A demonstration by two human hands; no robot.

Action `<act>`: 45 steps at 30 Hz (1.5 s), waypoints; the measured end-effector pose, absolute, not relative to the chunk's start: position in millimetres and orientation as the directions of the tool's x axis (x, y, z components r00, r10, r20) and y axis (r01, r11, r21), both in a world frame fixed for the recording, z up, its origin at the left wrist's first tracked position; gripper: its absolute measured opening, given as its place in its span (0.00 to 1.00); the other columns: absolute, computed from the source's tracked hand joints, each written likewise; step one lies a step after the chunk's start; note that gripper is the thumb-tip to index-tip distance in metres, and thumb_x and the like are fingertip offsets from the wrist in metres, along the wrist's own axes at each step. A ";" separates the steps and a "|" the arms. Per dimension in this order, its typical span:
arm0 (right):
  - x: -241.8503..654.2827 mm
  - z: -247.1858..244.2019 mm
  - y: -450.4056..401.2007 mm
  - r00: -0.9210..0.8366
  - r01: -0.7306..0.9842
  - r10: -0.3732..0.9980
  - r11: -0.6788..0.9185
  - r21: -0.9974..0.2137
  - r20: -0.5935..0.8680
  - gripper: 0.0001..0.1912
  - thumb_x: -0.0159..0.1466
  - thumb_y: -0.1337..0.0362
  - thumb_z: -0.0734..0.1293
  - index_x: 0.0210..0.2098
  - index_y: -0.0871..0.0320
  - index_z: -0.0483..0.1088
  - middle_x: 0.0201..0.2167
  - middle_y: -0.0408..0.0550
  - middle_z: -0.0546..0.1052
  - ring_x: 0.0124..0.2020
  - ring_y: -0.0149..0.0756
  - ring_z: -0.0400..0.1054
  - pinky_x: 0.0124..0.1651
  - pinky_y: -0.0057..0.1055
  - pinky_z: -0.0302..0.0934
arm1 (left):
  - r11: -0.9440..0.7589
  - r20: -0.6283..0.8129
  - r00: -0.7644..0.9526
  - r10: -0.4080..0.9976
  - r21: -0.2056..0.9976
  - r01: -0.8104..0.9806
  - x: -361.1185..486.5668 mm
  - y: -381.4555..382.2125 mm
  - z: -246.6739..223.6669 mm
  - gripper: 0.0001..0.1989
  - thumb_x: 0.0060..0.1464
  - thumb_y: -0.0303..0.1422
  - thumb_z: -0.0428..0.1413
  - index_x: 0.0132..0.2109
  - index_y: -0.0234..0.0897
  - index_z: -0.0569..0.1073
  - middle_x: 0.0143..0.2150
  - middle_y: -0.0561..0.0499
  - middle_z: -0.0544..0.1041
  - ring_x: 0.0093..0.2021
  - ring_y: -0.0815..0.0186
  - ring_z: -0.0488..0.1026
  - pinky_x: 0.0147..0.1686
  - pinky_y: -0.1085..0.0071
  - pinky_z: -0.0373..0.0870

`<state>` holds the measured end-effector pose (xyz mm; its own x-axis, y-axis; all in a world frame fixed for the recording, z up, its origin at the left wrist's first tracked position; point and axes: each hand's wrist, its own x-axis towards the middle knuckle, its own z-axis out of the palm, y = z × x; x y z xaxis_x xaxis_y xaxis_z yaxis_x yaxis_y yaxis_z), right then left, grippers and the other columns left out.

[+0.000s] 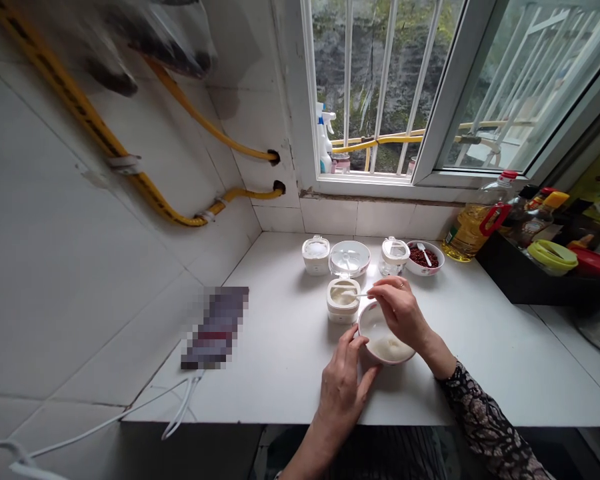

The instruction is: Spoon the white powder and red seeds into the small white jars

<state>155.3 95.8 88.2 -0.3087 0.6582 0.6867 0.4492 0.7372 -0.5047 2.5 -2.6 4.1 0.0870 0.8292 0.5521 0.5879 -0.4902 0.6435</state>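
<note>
L hand (343,393), fingers spread, steadies bowl (386,340) so it can't slide; R hand (400,310) pinches small spoon (357,294) at open jar (343,300) just beside bowl, within easy reach.

A person's right hand (399,312) arches over in a pinch, fingers (386,288) curled inward, wrist (437,353) bent, forearm (485,413) in a dark patterned sleeve. The left hand (343,393) curves upward opposite, fingers slightly spread, its bare forearm (310,453) rising from the lower edge.
</note>
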 end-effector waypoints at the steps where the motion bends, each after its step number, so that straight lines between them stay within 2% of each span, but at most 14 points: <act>1: 155.1 88.3 94.7 -0.358 0.455 0.612 0.774 -0.440 0.705 0.10 0.68 0.69 0.61 0.37 0.53 0.74 0.32 0.47 0.81 0.41 0.42 0.74 0.53 0.45 0.61 | -0.489 0.552 0.086 0.829 0.644 0.588 2.5 -2.6 4.1 0.19 0.59 0.28 0.56 0.57 0.43 0.63 0.60 0.41 0.71 0.57 0.54 0.75 0.42 0.62 0.81; 3: 158.5 89.3 92.6 -0.343 0.461 0.598 0.779 -0.425 0.725 0.10 0.68 0.70 0.61 0.38 0.53 0.74 0.32 0.47 0.81 0.41 0.42 0.73 0.52 0.44 0.61 | -0.489 0.552 0.083 0.830 0.647 0.585 2.4 -2.7 4.0 0.19 0.60 0.28 0.55 0.57 0.42 0.63 0.60 0.41 0.70 0.57 0.54 0.74 0.42 0.62 0.81; 8: 184.6 91.4 92.9 -0.120 0.501 0.742 0.619 -0.605 0.659 0.08 0.64 0.69 0.62 0.35 0.53 0.73 0.27 0.45 0.77 0.36 0.43 0.70 0.43 0.38 0.63 | -0.496 0.556 0.089 0.826 0.645 0.581 2.2 -3.0 4.4 0.19 0.60 0.28 0.55 0.57 0.42 0.63 0.60 0.41 0.70 0.58 0.54 0.74 0.42 0.63 0.81; 10: 195.2 89.8 95.7 -0.156 0.537 0.759 0.602 -0.591 0.632 0.08 0.61 0.70 0.62 0.30 0.54 0.71 0.27 0.45 0.76 0.34 0.41 0.70 0.43 0.39 0.63 | -0.496 0.555 0.091 0.827 0.643 0.583 2.0 -3.1 5.0 0.19 0.60 0.28 0.55 0.57 0.42 0.63 0.60 0.40 0.70 0.58 0.54 0.74 0.42 0.63 0.81; 13: 200.6 85.9 98.6 -0.296 0.601 0.737 0.638 -0.481 0.608 0.09 0.58 0.72 0.61 0.25 0.54 0.69 0.24 0.43 0.74 0.30 0.39 0.68 0.50 0.42 0.60 | -0.497 0.559 0.092 0.824 0.635 0.591 1.9 -3.0 5.7 0.19 0.60 0.28 0.55 0.57 0.42 0.63 0.60 0.40 0.70 0.58 0.54 0.74 0.42 0.63 0.81; 15: 196.4 83.3 97.6 -0.386 0.610 0.722 0.667 -0.428 0.574 0.09 0.56 0.73 0.61 0.24 0.54 0.67 0.22 0.42 0.72 0.28 0.37 0.66 0.53 0.44 0.58 | -0.498 0.561 0.093 0.823 0.631 0.594 1.8 -2.9 5.8 0.19 0.60 0.29 0.55 0.57 0.42 0.63 0.60 0.40 0.70 0.57 0.55 0.74 0.42 0.64 0.81; 17: 189.1 81.0 95.0 -0.457 0.581 0.714 0.691 -0.430 0.530 0.09 0.57 0.73 0.61 0.24 0.55 0.67 0.21 0.41 0.71 0.28 0.36 0.66 0.54 0.44 0.57 | -0.501 0.565 0.092 0.820 0.631 0.592 1.8 -2.8 5.6 0.19 0.61 0.29 0.55 0.57 0.42 0.63 0.60 0.40 0.70 0.57 0.55 0.74 0.42 0.64 0.81; 20: 181.8 79.1 92.0 -0.461 0.535 0.732 0.680 -0.502 0.501 0.10 0.57 0.73 0.60 0.24 0.55 0.67 0.21 0.41 0.72 0.28 0.35 0.65 0.54 0.42 0.58 | -0.504 0.565 0.091 0.820 0.636 0.585 1.7 -2.5 5.0 0.19 0.61 0.30 0.55 0.58 0.42 0.63 0.60 0.40 0.70 0.57 0.55 0.74 0.42 0.63 0.81; 24: 185.6 81.1 93.7 -0.286 0.509 0.835 0.548 -0.664 0.470 0.09 0.56 0.71 0.60 0.23 0.55 0.68 0.21 0.42 0.73 0.29 0.36 0.66 0.46 0.38 0.60 | -0.507 0.564 0.094 0.820 0.641 0.576 1.9 -2.4 4.7 0.18 0.62 0.30 0.55 0.58 0.42 0.63 0.60 0.40 0.70 0.58 0.54 0.74 0.43 0.62 0.80; 27: 190.6 83.7 96.3 -0.175 0.404 0.923 0.385 -0.830 0.343 0.08 0.54 0.68 0.60 0.22 0.55 0.70 0.18 0.41 0.70 0.24 0.34 0.63 0.36 0.32 0.59 | -0.503 0.559 0.094 0.824 0.645 0.575 2.1 -2.7 4.7 0.19 0.61 0.30 0.55 0.58 0.42 0.63 0.60 0.40 0.70 0.58 0.54 0.74 0.43 0.62 0.81; 30: 191.7 84.9 98.5 -0.124 0.271 0.969 0.239 -0.932 0.212 0.08 0.52 0.65 0.60 0.22 0.56 0.70 0.16 0.40 0.68 0.21 0.32 0.60 0.30 0.30 0.55 | -0.503 0.559 0.095 0.824 0.643 0.578 1.9 -3.1 4.6 0.19 0.61 0.29 0.55 0.58 0.42 0.63 0.60 0.40 0.70 0.58 0.54 0.74 0.44 0.62 0.81; 36: 189.1 85.9 100.6 -0.098 0.139 0.985 0.156 -0.978 0.143 0.07 0.50 0.64 0.62 0.21 0.57 0.71 0.15 0.38 0.66 0.20 0.30 0.59 0.29 0.30 0.54 | -0.503 0.559 0.095 0.824 0.643 0.577 1.5 -3.5 4.9 0.18 0.61 0.29 0.55 0.57 0.42 0.63 0.60 0.40 0.70 0.58 0.54 0.74 0.43 0.62 0.81; 45: 187.5 77.4 102.2 -0.103 0.166 0.981 0.182 -0.969 0.166 0.07 0.52 0.63 0.62 0.22 0.57 0.71 0.16 0.40 0.68 0.21 0.32 0.61 0.30 0.31 0.56 | -0.505 0.565 0.090 0.820 0.641 0.579 2.4 -2.7 4.8 0.18 0.61 0.29 0.55 0.57 0.42 0.64 0.60 0.40 0.70 0.58 0.54 0.74 0.43 0.62 0.81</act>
